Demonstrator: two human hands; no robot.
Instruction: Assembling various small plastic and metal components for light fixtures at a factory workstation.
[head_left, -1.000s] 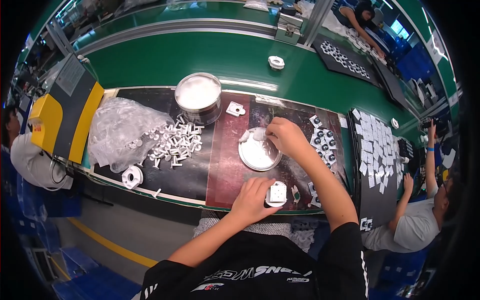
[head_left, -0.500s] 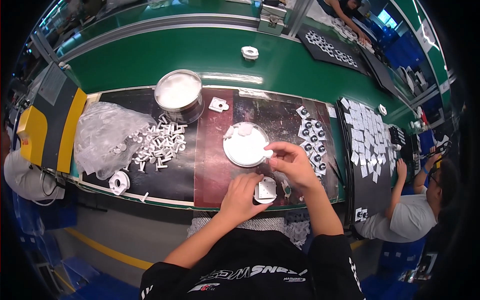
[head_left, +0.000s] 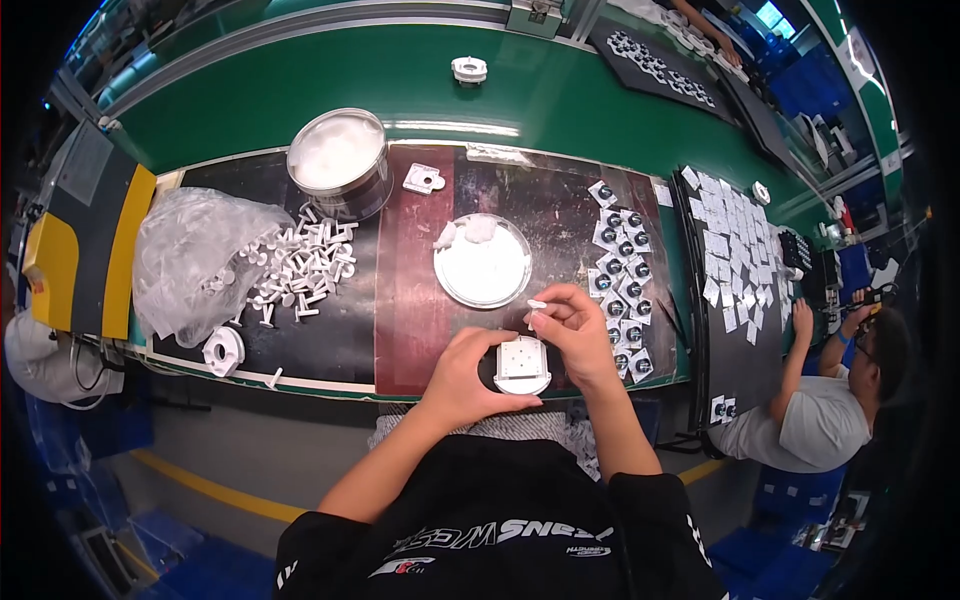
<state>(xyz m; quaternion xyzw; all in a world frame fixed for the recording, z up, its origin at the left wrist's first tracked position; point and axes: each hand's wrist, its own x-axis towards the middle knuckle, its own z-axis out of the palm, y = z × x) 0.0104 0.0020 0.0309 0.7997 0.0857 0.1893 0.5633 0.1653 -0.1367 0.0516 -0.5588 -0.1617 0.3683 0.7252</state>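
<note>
Near the table's front edge, my left hand (head_left: 462, 378) curls round the left side of a round white holder (head_left: 523, 384). On the holder sits a square white plate (head_left: 521, 357) with small dark holes. Just above its far right corner, my right hand (head_left: 578, 338) pinches a small white flat-headed plastic pin (head_left: 537, 306). Beyond both hands lies a shallow round dish (head_left: 484, 272), white inside, with cotton-like lumps (head_left: 481, 229) at its far rim. Left of the dish is a loose heap of similar white pins (head_left: 300, 265).
A clear plastic bag (head_left: 195, 265) and a tub with white contents (head_left: 338, 165) stand left. Small square cards with black round parts (head_left: 622, 280) lie right, beside a black board of white squares (head_left: 735, 250). A co-worker (head_left: 825, 400) sits at the right.
My right hand has drawn back from the dish's rim toward the square plate, with the small white pin in its fingers. The left hand stays at the holder, its fingers spread wider round it.
</note>
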